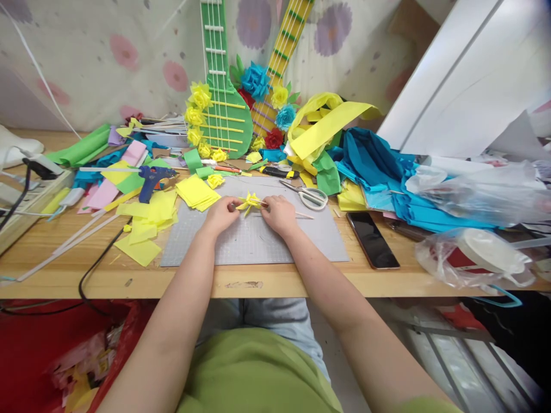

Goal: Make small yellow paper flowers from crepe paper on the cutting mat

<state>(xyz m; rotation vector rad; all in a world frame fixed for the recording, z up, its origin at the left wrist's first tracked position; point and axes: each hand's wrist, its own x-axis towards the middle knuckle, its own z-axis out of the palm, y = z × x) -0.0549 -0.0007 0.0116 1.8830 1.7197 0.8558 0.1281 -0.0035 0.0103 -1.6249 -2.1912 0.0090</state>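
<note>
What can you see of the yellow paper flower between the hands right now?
The yellow paper flower is small, made of folded, pointed paper petals that splay outward, on a thin pale stick running right. It sits low over the grey cutting mat; the left hand and right hand pinch it from either side.

We see a bare wooden surface (pixel 301 281) with a matt grain, under a dull grey cutting mat (pixel 258 241). The yellow flower (pixel 250 202) and the loose yellow squares (pixel 148 221) look like thin, matt paper. The phone (pixel 372 239) is glossy black glass, the scissors (pixel 307 195) shiny metal, and the bags (pixel 473 258) crinkled clear plastic.
</note>
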